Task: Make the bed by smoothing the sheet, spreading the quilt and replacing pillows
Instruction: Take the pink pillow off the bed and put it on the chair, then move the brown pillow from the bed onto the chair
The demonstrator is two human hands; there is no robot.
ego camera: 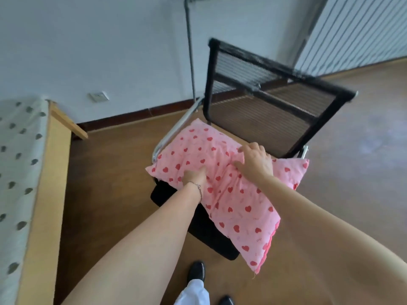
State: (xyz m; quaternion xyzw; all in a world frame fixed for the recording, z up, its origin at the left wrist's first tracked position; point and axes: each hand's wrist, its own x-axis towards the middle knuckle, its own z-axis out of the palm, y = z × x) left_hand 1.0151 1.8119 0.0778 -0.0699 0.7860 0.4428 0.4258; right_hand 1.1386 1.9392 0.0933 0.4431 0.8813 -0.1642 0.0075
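A pink pillow (231, 194) with red hearts lies across the seat of a black mesh chair (271, 111). My left hand (195, 176) presses into the pillow's near-left part, fingers curled into the fabric. On the pillow's far edge by the chair back rests my right hand (255, 160), its fingers spread and bent over the bunched cloth. The bed (19, 172) stands at the left, with a pale sheet printed with grey hearts over a wooden frame.
Wooden floor (110, 183) lies between the bed frame and the chair. A grey pipe (190, 51) runs down the white wall behind the chair. A white radiator (356, 29) is at the upper right. My black shoes (197, 271) stand just below the chair.
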